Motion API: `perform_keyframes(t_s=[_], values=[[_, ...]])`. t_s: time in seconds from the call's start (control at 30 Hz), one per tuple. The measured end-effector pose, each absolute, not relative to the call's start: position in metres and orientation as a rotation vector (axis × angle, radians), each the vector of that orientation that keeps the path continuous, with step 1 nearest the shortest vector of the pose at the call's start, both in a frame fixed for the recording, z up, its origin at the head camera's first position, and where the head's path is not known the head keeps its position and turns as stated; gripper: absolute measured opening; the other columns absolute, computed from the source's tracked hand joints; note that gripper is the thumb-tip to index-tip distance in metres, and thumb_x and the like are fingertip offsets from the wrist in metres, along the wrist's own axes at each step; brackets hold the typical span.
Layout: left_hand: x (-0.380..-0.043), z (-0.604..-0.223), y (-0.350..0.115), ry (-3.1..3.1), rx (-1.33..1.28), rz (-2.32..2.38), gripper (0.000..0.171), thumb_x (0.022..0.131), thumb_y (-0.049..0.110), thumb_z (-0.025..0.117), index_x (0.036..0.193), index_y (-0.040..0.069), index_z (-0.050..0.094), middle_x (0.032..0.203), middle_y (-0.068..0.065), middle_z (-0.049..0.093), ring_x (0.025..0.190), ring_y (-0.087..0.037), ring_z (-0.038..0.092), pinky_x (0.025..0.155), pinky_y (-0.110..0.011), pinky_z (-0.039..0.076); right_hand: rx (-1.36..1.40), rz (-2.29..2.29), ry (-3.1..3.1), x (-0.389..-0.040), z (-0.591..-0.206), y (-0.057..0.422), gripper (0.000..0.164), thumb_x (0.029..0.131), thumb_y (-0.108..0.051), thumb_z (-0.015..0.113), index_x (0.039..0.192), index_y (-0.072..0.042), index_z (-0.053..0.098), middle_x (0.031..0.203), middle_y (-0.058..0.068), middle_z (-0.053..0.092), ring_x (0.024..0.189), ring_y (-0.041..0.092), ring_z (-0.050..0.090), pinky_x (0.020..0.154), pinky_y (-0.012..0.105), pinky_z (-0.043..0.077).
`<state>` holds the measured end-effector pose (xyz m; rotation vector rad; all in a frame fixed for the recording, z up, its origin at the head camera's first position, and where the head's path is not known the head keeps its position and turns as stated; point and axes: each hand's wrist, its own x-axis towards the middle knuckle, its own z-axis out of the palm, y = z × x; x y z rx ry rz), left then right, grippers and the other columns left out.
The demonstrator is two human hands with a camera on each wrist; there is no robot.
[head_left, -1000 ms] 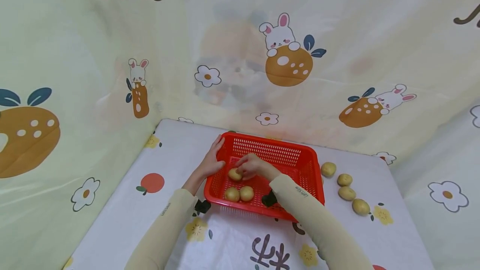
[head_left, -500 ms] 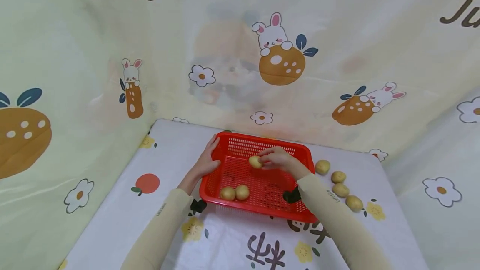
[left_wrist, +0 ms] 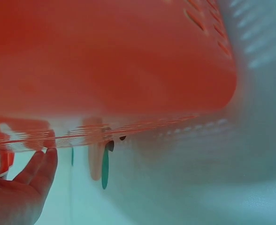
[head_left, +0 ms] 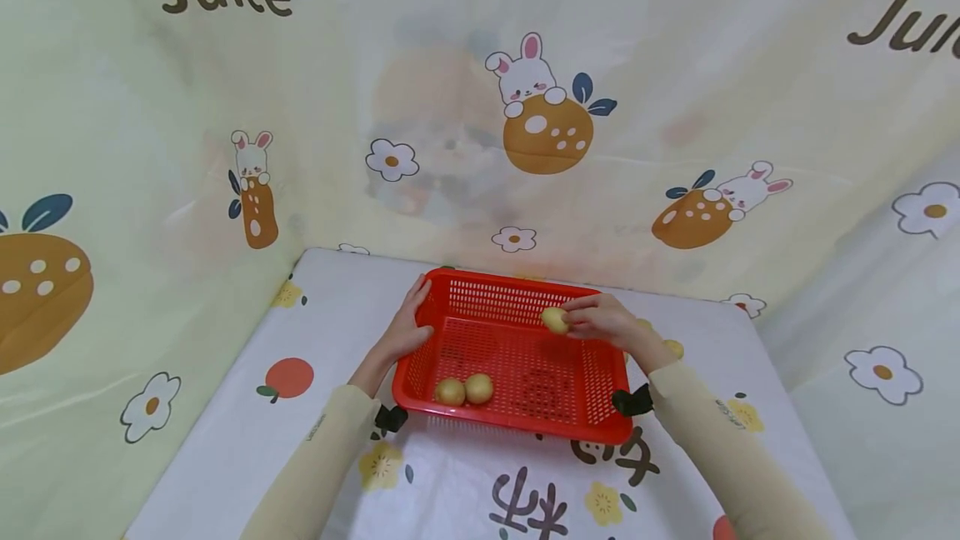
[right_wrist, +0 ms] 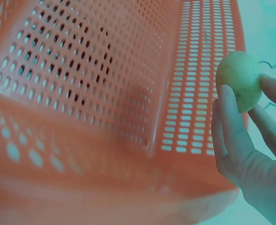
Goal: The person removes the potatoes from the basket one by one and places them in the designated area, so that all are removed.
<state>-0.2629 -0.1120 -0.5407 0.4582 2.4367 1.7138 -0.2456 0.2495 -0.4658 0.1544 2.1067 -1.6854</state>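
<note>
A red perforated plastic basket point(head_left: 510, 423) stands on the table, and two potatoes point(head_left: 478, 388) lie together inside it near its front left. My left hand point(head_left: 405, 327) holds the basket's left side, fingers along the outside and thumb over the rim. In the left wrist view, the fingers point(left_wrist: 46, 168) touch the outer wall. Above the basket's back right part, my right hand point(head_left: 609, 319) pinches a potato point(head_left: 556, 320) between fingers and thumb. The right wrist view shows that potato point(right_wrist: 240, 79) held up level with the slotted wall point(right_wrist: 194, 93).
Loose potatoes point(head_left: 673, 348) on the table to the right of the basket are mostly hidden by the right arm. A printed cloth point(head_left: 225, 473) covers the table. Patterned curtains point(head_left: 330, 107) stand close behind it and at both sides.
My right hand has lifted a potato from beside the other two and carried it rightward to the basket's back right. The left hand stays at the left side. The head view has turned slightly right.
</note>
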Motion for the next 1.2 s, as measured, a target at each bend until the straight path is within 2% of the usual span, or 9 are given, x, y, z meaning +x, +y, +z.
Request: perform_keyframes(t_s=[0.2, 0.53, 0.77, 1.03, 1.13, 1.2], values=[[-0.262, -0.54, -0.112, 2.454, 0.436, 1.704, 0.089, 0.077, -0.007, 0.055, 0.157, 0.006, 0.02, 0.166, -0.004, 0.003, 0.148, -0.03, 0.013, 0.102, -0.052, 0.043, 0.167, -1.716, 2.093, -0.241, -0.462, 0.267, 0.049, 0.096, -0.006, 0.06, 0.137, 0.016, 0.044, 0.109, 0.016, 0.063, 0.084, 0.017, 0.069, 0.08, 0.035, 0.057], [-0.263, -0.541, -0.113, 2.428, 0.432, 1.727, 0.089, 0.077, -0.009, 0.054, 0.158, 0.006, 0.019, 0.166, -0.002, 0.001, 0.149, -0.029, 0.009, 0.105, -0.052, 0.04, 0.269, -1.724, 2.103, -0.231, -0.448, 0.3, 0.056, 0.096, -0.017, 0.063, 0.143, 0.007, 0.044, 0.126, 0.016, 0.059, 0.095, 0.02, 0.068, 0.095, 0.04, 0.049], [-0.262, -0.542, -0.112, 2.437, 0.441, 1.721, 0.089, 0.077, -0.008, 0.054, 0.157, 0.005, 0.019, 0.166, -0.009, 0.002, 0.149, -0.031, 0.011, 0.104, -0.054, 0.041, 0.206, -1.766, 2.104, -0.218, -0.44, 0.333, 0.064, 0.097, -0.022, 0.062, 0.147, 0.008, 0.036, 0.109, 0.0, 0.066, 0.1, 0.02, 0.069, 0.086, 0.031, 0.054], [-0.26, -0.541, -0.113, 2.444, 0.41, 1.703, 0.089, 0.077, -0.008, 0.053, 0.157, 0.005, 0.019, 0.166, -0.006, 0.002, 0.149, -0.029, 0.01, 0.103, -0.052, 0.042, 0.242, -1.807, 2.064, -0.201, -0.445, 0.367, 0.066, 0.099, -0.019, 0.059, 0.148, 0.012, 0.029, 0.101, -0.008, 0.068, 0.096, 0.014, 0.069, 0.086, 0.032, 0.055], [-0.262, -0.54, -0.113, 2.452, 0.425, 1.696, 0.088, 0.077, -0.008, 0.053, 0.157, 0.005, 0.019, 0.166, -0.005, 0.002, 0.149, -0.029, 0.01, 0.104, -0.052, 0.041, 0.269, -1.831, 2.047, -0.193, -0.445, 0.383, 0.062, 0.099, -0.016, 0.058, 0.147, 0.013, 0.031, 0.099, -0.009, 0.068, 0.094, 0.014, 0.069, 0.086, 0.032, 0.055], [-0.263, -0.54, -0.112, 2.454, 0.436, 1.695, 0.088, 0.077, -0.007, 0.053, 0.158, 0.006, 0.019, 0.166, -0.004, 0.002, 0.149, -0.03, 0.011, 0.104, -0.052, 0.041, 0.282, -1.871, 2.021, -0.188, -0.444, 0.394, 0.052, 0.099, -0.015, 0.058, 0.142, 0.009, 0.041, 0.099, -0.009, 0.068, 0.094, 0.014, 0.069, 0.086, 0.033, 0.055]])
